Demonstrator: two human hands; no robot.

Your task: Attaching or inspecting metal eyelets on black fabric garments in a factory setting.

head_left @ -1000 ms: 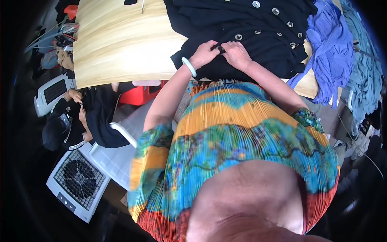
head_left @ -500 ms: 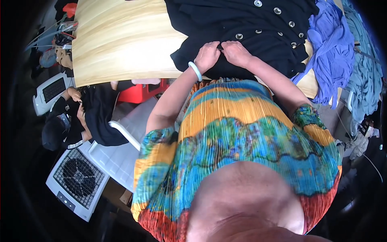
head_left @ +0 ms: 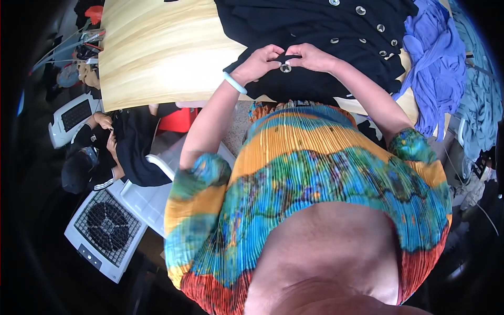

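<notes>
I'm likely working the button (head_left: 285, 68), upper centre: left hand (head_left: 259, 63) and right hand (head_left: 314, 58) pinch the black garment (head_left: 307, 83); next calls for steadiness.

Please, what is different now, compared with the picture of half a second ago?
The left hand and right hand moved away from the body, and a button now shows between them. Both hands remain at the black garment; the purple cloth lies as before.
</notes>
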